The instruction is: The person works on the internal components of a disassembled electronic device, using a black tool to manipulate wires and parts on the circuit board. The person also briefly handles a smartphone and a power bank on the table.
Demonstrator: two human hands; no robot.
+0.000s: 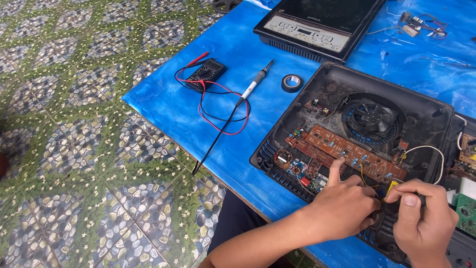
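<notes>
An opened black cooktop housing [436, 111] lies on the blue-covered table, showing a brown circuit board [342, 146] and a round fan [371, 118]. My left hand [342, 206] rests over the board's near edge, its thumb raised and its fingers curled down onto something that I cannot make out. My right hand [421, 218] meets it from the right, fingers pinched on a small dark part with yellow on it [391, 191]. Both hands touch at the housing's near edge. A white wire [431, 149] loops beside them.
On the blue table cover [208, 134] lie a black multimeter [206, 74] with red and black leads, a soldering iron [250, 89] with its long cord, and a roll of black tape [292, 83]. A second, closed cooktop [317, 25] sits at the back. Loose boards lie at right.
</notes>
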